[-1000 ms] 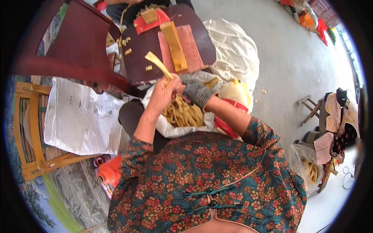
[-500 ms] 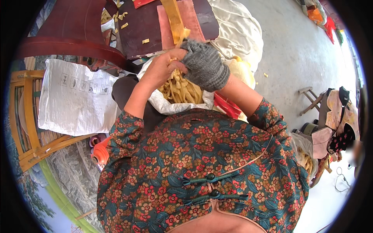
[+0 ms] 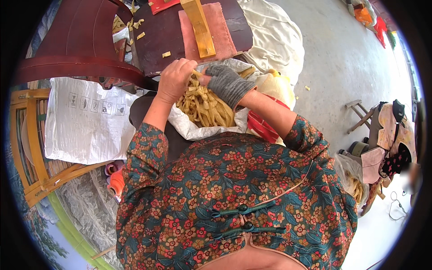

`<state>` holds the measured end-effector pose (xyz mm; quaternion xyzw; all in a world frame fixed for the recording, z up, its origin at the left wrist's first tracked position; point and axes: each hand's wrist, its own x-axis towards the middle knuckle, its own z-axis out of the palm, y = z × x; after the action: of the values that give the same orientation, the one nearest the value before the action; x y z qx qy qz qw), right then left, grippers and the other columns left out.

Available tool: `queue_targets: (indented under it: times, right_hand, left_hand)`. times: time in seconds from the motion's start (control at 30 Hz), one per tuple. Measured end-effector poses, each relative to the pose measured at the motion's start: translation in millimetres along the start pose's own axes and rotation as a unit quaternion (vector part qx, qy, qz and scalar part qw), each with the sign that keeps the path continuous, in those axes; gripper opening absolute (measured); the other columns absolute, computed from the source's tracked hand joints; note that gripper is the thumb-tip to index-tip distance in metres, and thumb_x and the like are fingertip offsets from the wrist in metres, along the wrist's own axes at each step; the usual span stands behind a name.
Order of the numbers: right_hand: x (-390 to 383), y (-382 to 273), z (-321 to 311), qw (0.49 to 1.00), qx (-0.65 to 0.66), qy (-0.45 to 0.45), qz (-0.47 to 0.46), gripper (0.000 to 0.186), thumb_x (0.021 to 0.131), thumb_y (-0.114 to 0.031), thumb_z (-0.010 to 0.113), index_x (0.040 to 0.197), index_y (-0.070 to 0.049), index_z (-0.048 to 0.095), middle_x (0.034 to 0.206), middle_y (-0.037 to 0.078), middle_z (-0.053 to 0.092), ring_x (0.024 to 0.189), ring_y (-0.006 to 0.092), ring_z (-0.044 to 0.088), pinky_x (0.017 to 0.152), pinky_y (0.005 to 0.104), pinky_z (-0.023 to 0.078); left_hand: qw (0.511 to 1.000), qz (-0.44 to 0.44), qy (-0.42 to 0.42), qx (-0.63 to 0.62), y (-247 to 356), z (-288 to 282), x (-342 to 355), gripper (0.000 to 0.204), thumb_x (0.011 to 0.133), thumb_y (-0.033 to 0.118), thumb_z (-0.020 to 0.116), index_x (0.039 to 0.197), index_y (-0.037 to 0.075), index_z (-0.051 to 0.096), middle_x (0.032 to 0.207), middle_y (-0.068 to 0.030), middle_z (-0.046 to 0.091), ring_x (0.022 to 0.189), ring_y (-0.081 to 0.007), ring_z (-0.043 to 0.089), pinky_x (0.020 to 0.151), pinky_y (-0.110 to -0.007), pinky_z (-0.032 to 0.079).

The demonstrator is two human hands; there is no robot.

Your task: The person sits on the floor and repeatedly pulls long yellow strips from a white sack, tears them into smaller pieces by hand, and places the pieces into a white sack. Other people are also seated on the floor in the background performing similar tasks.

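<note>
My bare left hand point(image 3: 174, 82) is closed, its fingertips pinching a tan, ribbon-like strip point(image 3: 196, 73). The strip spans the small gap to my right hand point(image 3: 230, 85), which wears a grey knitted glove with the thumb tip bare. That hand is curled at the strip's other end; its fingers are partly hidden. Both hands are over an open white woven sack point(image 3: 191, 131) filled with a tangle of similar tan strips point(image 3: 208, 108). Just beyond them, a yellowish wooden bar point(image 3: 198, 29) lies on a pink cloth point(image 3: 226, 33), apart from both hands.
The cloth rests on a dark red chair seat point(image 3: 157, 38) with small yellow scraps on it. Left stand another dark red chair point(image 3: 81, 36) and a wooden chair point(image 3: 38, 139) draped with a white sack point(image 3: 90, 121). A cream cloth point(image 3: 274, 38) hangs at the right.
Both hands have moved back from the wooden bar's near end to above the sack, and a little apart. The bar's end and more of the strips in the sack are now uncovered.
</note>
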<state>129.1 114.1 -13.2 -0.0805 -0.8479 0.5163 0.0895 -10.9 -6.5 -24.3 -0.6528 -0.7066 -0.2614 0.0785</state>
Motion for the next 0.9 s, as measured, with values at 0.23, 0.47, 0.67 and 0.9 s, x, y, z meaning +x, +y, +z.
queue_targets:
  times: [0.23, 0.47, 0.67, 0.9]
  right_hand:
    - [27.4, 2.0, -31.2, 0.973, 0.095, 0.024, 0.207, 0.031, 0.083, -0.031, 0.055, 0.083, 0.0, 0.058, 0.063, 0.01, 0.059, 0.057, 0.0215, 0.058, 0.057, 0.0327, 0.047]
    - [46.7, 23.3, -49.2, 0.964, 0.131, 0.128, 0.195, 0.025, 0.078, -0.023, 0.061, 0.072, 0.001, 0.06, 0.055, 0.008, 0.058, 0.043, 0.0143, 0.053, 0.046, 0.0274, 0.044]
    - [61.1, 37.9, -47.9, 0.971, 0.069, 0.173, 0.149, 0.021, 0.077, -0.022, 0.058, 0.072, -0.002, 0.062, 0.058, 0.008, 0.06, 0.055, 0.0218, 0.059, 0.057, 0.0332, 0.047]
    - [78.2, 59.3, -44.6, 0.97, -0.125, 0.207, -0.013, 0.024, 0.077, -0.023, 0.053, 0.076, -0.002, 0.063, 0.076, 0.016, 0.062, 0.073, 0.0301, 0.06, 0.07, 0.0377, 0.048]
  left_hand:
    - [0.792, -0.327, -0.073, -0.509, -15.1, 9.3, 25.5, 0.023, 0.086, 0.01, 0.057, 0.107, 0.004, 0.052, 0.079, 0.0022, 0.053, 0.065, -0.0043, 0.047, 0.056, -0.02, 0.04]
    - [0.722, -0.356, 0.003, -0.594, -15.5, 9.9, 37.9, 0.019, 0.088, 0.018, 0.056, 0.103, 0.006, 0.056, 0.074, 0.0045, 0.052, 0.054, -0.0022, 0.039, 0.049, -0.017, 0.033]
    - [0.797, -0.379, -0.002, -0.47, -27.0, 13.8, 51.6, 0.014, 0.084, 0.017, 0.057, 0.092, 0.006, 0.06, 0.07, 0.0042, 0.054, 0.056, -0.0011, 0.042, 0.048, -0.017, 0.031]
    - [0.789, -0.412, -0.012, -0.456, -36.4, 19.7, 63.0, 0.014, 0.081, 0.016, 0.057, 0.087, 0.004, 0.061, 0.07, 0.0012, 0.057, 0.057, -0.0042, 0.046, 0.051, -0.019, 0.035]
